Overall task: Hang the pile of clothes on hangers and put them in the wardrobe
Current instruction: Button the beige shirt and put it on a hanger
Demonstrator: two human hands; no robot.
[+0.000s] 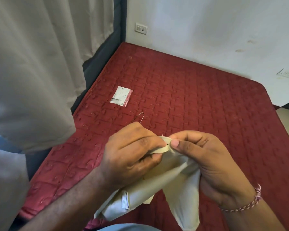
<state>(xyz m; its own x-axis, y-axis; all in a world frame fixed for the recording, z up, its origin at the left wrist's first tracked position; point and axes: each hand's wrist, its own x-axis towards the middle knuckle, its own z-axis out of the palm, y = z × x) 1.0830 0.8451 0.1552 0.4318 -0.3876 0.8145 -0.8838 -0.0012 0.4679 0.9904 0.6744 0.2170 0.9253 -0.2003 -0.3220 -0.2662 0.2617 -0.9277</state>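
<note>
Cream cloth [165, 185], a small folded garment with a white label at its lower edge, held in the air above a red quilted mattress [198, 100]. Left hand [132, 157] and right hand [212, 162] each pinch its top fold between thumb and curled fingers, knuckles nearly touching. Beaded bracelet [250, 200] circles the right wrist. Beyond, on the mattress: a thin wire loop [139, 117] and a small printed packet [121, 96]. Grey curtain [32, 64] at left.

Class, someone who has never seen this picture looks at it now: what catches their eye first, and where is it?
First, the left hand and right hand, low at centre, both pinching a cream cloth. Behind them spreads the red quilted mattress, with a small white packet lying on it beside the grey curtain.
</note>
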